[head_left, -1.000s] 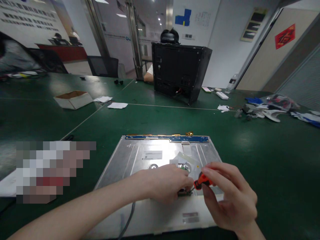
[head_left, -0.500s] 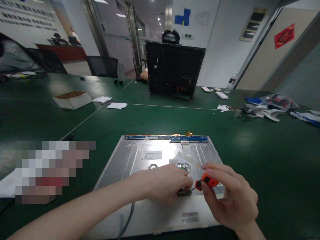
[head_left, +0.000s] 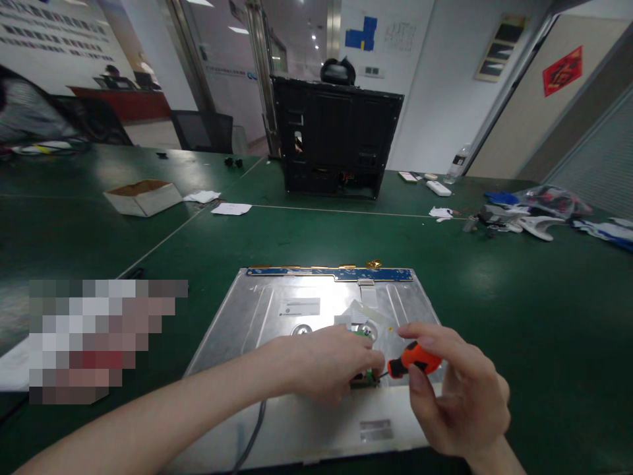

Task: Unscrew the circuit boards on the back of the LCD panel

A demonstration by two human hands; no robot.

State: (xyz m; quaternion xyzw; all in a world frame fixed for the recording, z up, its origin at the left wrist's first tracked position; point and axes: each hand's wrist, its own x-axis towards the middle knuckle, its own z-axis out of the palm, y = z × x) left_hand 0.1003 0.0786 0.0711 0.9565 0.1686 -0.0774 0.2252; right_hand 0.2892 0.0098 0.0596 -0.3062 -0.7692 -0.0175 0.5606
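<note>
An orange-handled screwdriver (head_left: 413, 361) is held nearly level, its tip pointed toward 9 o'clock at a small green circuit board (head_left: 364, 380), which is seated on a flat silver panel (head_left: 277, 310).

Nothing here reads clearly to me. The metal panel (head_left: 257, 310) at the near edge of the bench carries a white label (head_left: 301, 307) whose lines of print are too small to make out, and a smaller grey label (head_left: 376, 430) closer to me is just as blurred. Beyond the far left corner, a wall banner (head_left: 49, 26) shows rows of smeared characters. A red diamond sign (head_left: 562, 71) on the door at right bears a dark character I cannot read
</note>
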